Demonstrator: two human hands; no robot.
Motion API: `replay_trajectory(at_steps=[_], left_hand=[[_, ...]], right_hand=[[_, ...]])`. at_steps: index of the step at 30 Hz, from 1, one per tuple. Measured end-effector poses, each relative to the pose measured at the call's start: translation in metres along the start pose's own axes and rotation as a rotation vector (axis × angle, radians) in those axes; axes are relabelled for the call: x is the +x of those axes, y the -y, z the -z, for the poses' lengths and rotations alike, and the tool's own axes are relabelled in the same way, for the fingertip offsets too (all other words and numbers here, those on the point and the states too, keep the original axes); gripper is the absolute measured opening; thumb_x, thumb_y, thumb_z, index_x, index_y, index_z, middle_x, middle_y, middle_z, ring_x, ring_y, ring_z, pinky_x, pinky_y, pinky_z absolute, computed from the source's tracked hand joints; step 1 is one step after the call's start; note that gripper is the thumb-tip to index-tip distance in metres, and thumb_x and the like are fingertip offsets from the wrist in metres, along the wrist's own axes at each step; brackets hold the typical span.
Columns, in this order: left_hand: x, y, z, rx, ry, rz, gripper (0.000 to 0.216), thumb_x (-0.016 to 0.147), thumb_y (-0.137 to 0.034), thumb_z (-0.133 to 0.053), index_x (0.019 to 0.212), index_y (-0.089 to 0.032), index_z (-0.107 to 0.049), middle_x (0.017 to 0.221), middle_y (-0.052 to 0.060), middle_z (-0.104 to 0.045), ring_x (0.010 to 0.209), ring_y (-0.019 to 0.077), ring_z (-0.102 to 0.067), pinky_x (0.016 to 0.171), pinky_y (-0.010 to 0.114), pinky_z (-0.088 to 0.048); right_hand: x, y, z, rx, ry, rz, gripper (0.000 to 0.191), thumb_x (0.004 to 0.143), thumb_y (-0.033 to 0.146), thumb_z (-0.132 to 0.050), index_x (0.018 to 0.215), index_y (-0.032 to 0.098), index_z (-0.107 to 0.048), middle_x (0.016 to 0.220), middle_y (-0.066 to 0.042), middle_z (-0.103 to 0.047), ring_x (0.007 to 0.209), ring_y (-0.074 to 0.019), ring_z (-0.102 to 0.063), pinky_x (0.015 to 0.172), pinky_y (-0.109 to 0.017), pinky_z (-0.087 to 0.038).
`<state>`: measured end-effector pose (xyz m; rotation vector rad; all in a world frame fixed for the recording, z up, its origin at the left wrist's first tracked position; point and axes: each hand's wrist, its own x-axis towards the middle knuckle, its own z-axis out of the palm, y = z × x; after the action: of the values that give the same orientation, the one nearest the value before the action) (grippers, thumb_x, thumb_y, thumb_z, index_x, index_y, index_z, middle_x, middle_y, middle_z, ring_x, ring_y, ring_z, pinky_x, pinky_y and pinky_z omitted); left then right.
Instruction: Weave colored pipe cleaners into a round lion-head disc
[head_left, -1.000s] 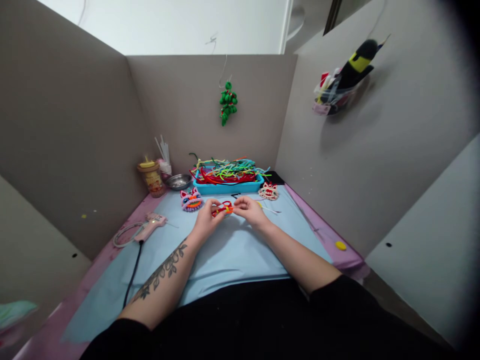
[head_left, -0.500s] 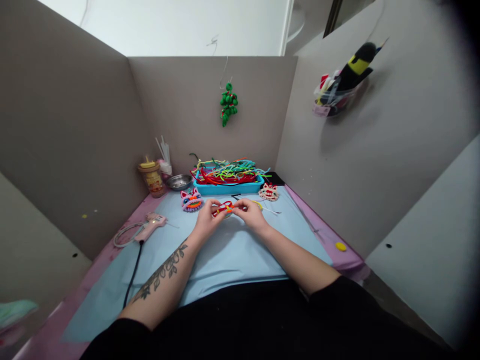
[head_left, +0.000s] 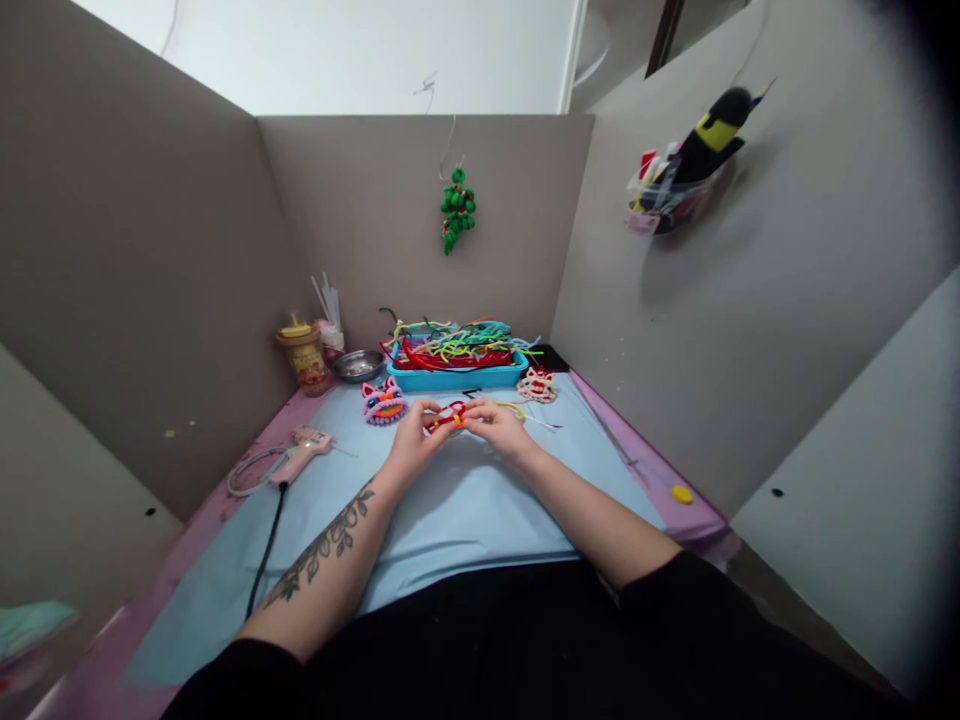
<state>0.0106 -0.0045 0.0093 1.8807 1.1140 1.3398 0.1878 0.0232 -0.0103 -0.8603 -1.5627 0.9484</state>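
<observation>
tray [head_left: 457, 380] behind hands | glue gun [head_left: 304, 447] left | bowl [head_left: 358, 364] left of tray

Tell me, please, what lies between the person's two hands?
A small red and orange pipe-cleaner piece sits between the left hand and the right hand, held by both over the blue mat, in the head view.

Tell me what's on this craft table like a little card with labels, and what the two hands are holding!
Hands: left hand and right hand pinch one fuzzy piece, red and orange, between them
Under hands: blue mat
Behind hands: blue tray heaped with colourful pipe cleaners
Finished faces: pink face left of tray front, white and red face right
Left side: glue gun lying down with its cord; metal bowl; jar
Back wall: green ornament hanging
</observation>
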Motion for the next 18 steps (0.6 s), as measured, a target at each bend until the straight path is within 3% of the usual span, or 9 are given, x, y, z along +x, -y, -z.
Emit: replay_trajectory(at_steps=[6,12,18], left_hand=[[0.0,0.002,-0.001,0.03,0.01,-0.011,0.031,0.074,-0.032,-0.064,0.092,-0.02,-0.042,0.078,0.002,-0.07,0.068,0.0163,-0.064,0.062,0.026,-0.042],[0.0,0.002,-0.002,0.022,-0.023,-0.018,0.03,0.075,-0.035,-0.062,0.091,-0.02,-0.043,0.078,0.002,-0.069,0.068,0.0167,-0.065,0.06,0.026,-0.042],[-0.002,-0.007,-0.003,0.022,-0.024,0.001,0.03,0.073,-0.035,-0.064,0.089,-0.02,-0.043,0.074,0.001,-0.068,0.064,0.0161,-0.065,0.057,0.025,-0.043]], right_hand=[[-0.001,0.002,-0.002,0.031,0.039,-0.037,0.019,0.065,0.04,-0.069,0.071,0.021,-0.071,0.109,-0.005,-0.059,0.104,-0.021,-0.056,0.092,-0.035,-0.042],[-0.003,0.004,-0.003,-0.098,-0.077,0.004,0.021,0.066,0.039,-0.068,0.077,0.021,-0.069,0.109,-0.008,-0.058,0.107,-0.023,-0.053,0.081,-0.034,-0.046],[-0.006,0.01,-0.004,-0.24,-0.095,0.054,0.015,0.07,0.034,-0.066,0.075,0.021,-0.069,0.11,-0.008,-0.056,0.107,-0.0219,-0.053,0.084,-0.035,-0.043]])
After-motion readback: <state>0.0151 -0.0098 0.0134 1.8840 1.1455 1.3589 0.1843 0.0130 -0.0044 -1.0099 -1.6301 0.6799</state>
